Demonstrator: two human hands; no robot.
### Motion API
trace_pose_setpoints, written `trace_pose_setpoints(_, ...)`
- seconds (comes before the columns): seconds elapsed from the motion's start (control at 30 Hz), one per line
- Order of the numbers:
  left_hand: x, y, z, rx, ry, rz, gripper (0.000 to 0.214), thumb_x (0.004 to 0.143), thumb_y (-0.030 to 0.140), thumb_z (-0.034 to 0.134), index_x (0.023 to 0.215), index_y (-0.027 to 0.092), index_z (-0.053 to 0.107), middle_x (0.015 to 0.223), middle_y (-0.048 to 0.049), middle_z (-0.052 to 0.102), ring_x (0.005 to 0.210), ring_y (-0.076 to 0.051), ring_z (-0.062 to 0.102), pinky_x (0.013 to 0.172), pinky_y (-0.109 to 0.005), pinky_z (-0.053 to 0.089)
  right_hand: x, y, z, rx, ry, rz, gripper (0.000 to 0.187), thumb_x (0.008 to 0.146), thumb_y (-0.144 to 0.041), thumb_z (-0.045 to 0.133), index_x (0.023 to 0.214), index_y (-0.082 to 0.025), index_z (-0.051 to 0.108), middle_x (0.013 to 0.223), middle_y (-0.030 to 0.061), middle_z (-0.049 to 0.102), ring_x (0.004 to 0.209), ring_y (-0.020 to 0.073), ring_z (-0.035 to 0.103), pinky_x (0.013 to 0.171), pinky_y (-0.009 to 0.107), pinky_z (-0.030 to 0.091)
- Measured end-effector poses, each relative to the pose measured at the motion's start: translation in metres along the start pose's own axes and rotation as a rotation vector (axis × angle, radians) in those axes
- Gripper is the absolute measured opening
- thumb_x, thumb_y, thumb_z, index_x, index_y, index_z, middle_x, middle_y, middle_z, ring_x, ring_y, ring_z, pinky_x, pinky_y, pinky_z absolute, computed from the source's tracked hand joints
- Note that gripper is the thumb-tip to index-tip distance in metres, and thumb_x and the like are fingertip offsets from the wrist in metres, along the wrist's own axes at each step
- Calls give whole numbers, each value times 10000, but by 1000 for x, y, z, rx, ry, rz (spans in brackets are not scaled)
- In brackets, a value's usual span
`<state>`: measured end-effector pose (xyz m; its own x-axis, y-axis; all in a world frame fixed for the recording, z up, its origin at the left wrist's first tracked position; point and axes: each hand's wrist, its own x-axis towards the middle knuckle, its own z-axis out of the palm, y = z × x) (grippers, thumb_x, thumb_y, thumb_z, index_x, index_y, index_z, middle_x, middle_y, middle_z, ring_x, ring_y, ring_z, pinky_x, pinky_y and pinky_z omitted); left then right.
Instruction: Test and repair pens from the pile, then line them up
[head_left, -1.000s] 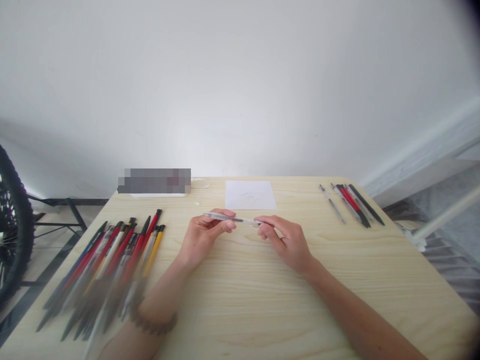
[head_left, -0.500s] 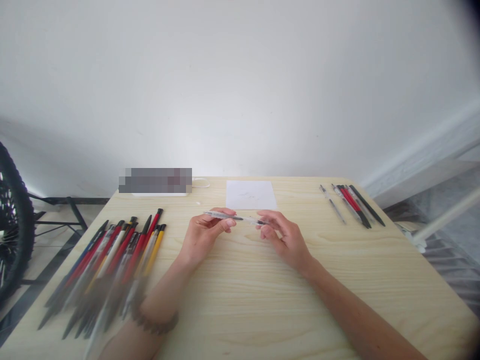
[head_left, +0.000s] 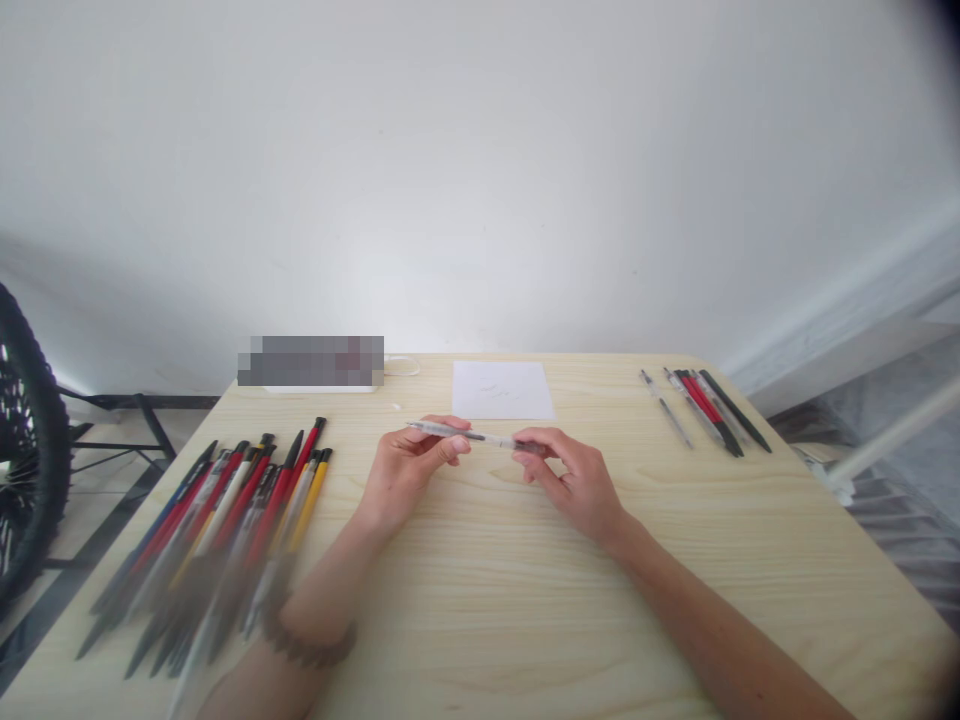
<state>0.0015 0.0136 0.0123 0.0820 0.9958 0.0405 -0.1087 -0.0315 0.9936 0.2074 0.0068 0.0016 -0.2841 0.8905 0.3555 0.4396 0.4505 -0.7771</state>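
Observation:
Above the middle of the table, my left hand (head_left: 401, 470) pinches a clear pen (head_left: 436, 429) with a dark grip, its far end pointing left. My right hand (head_left: 581, 475) is closed on a slim clear piece with a dark end, level with the pen's right end. The pieces look in line and touching; whether they are joined I cannot tell. Just beyond my hands lies a white sheet of paper (head_left: 501, 385) with faint marks.
Several red, yellow, black and clear pens (head_left: 225, 530) lie piled on the left, blurred near my forearm. A smaller row of pens (head_left: 709, 405) lies at the right. A pixelated object (head_left: 311, 362) stands at the back left; a bicycle wheel (head_left: 30, 450) is beside the table.
My right hand has shifted slightly and its fingers have closed more over the dark end of the piece. The left hand has hardly moved.

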Motion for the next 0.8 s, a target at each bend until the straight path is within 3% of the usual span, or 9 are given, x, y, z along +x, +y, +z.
trace_pose_setpoints(0.1, 0, 0, 0, 9, -14, 4, 89, 697, 259, 704, 670, 175, 713, 881, -25, 645, 630, -85, 523, 634, -229, 442, -1, 0, 0, 118, -121, 80, 217, 919, -284, 363, 995, -187, 541, 632, -13, 604, 471, 76, 554, 475, 183, 453)
trace_pose_setpoints(0.23, 0, 0, 0, -2, -7, 16, 94, 702, 251, 699, 660, 168, 708, 894, -31, 643, 641, -91, 525, 633, -230, 447, 0, 1, 1, 63, 10, 25, 249, 834, -294, 538, 1060, -194, 509, 842, 26, 620, 598, 87, 580, 592, 214, 485)
trace_pose_setpoints(0.3, 0, -1, 0, -7, -5, 16, 98, 707, 246, 694, 656, 163, 703, 907, -35, 641, 647, -92, 526, 638, -231, 448, 0, 2, 1, 23, 49, 14, 221, 804, -292, 582, 997, -195, 532, 798, 13, 616, 595, 90, 574, 588, 211, 476)
trace_pose_setpoints(0.37, 0, -2, 0, -12, -14, 16, 97, 713, 243, 690, 660, 162, 700, 916, -36, 641, 642, -89, 524, 639, -229, 446, 0, 2, 1, 64, -21, 58, 145, 855, -294, 506, 948, -190, 545, 673, -12, 600, 519, 82, 555, 519, 195, 452)
trace_pose_setpoints(0.47, 0, -2, -1, -17, -26, 21, 88, 717, 241, 687, 672, 166, 695, 914, -34, 642, 636, -86, 521, 638, -227, 443, -1, 2, 0, 179, -131, 113, 213, 915, -301, 377, 971, -179, 541, 631, -12, 602, 458, 74, 532, 469, 189, 433)
trace_pose_setpoints(0.63, -1, 0, -1, -10, -24, 18, 106, 710, 245, 692, 641, 165, 691, 878, -33, 640, 646, -94, 521, 641, -233, 438, -1, 1, -1, 111, -56, 60, 240, 830, -327, 543, 1020, -181, 531, 751, 13, 623, 566, 92, 564, 562, 212, 468)
trace_pose_setpoints(0.7, -1, 1, 0, -7, -30, 6, 92, 694, 246, 704, 645, 169, 697, 847, -27, 639, 636, -93, 515, 621, -228, 430, -1, 1, -1, 128, -87, 105, 190, 880, -334, 456, 921, -176, 552, 646, -6, 602, 495, 80, 537, 511, 199, 447)
trace_pose_setpoints(0.8, 0, 3, 2, 12, -55, -9, 77, 678, 237, 715, 641, 170, 702, 807, -23, 637, 653, -100, 519, 617, -224, 421, -2, 1, 1, 218, -134, 180, 286, 930, -340, 322, 874, -172, 546, 526, -32, 545, 404, 72, 489, 439, 190, 412)
